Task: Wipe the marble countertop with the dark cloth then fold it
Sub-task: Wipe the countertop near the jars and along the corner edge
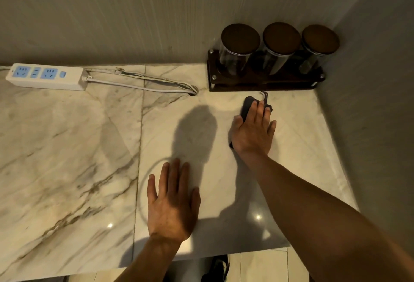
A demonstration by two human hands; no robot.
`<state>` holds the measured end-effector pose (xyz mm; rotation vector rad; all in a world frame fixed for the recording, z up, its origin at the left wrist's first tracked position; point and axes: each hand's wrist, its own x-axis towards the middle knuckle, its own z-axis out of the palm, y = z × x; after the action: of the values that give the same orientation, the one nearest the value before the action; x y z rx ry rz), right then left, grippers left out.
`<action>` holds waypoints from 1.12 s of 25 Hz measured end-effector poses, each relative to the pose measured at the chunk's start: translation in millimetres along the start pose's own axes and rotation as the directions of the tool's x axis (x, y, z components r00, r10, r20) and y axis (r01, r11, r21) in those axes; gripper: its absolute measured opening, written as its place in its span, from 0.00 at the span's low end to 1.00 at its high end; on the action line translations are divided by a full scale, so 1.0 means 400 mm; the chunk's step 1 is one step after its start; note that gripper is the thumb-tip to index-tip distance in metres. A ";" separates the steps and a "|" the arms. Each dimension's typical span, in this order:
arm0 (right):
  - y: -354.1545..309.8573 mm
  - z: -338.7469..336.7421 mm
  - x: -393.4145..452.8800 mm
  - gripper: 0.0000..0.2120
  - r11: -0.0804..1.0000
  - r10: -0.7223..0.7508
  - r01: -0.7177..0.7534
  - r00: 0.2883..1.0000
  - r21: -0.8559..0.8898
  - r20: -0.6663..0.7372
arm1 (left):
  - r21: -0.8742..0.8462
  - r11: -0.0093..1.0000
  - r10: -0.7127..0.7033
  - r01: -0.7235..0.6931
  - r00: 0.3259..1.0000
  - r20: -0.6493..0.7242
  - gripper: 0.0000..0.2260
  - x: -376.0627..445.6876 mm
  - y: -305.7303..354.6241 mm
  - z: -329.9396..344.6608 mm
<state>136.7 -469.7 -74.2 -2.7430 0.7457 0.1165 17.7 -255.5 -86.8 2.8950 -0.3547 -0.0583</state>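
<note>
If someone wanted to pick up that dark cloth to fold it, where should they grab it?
Probably at the far end of the dark cloth, the only part poking out beyond the right hand pressing it flat on the countertop. Come from above and slightly left; the jar rack stands close behind.

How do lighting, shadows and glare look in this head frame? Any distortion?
Head view: dim, warm light; a hard shadow falls on the marble countertop left of the right hand pressing the dark cloth; two small glare spots near the left hand; wide-angle bending tilts the jars.
</note>
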 end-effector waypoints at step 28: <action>0.245 0.000 -0.509 0.31 0.977 -0.206 0.208 0.977 -0.038 0.055 | -0.053 0.997 -0.060 0.062 0.997 0.050 0.20 0.021 0.043 -0.021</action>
<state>-88.6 -452.2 -68.5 -2.8277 0.4454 0.1585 22.4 -272.1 -74.9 2.8536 -0.2689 -0.1466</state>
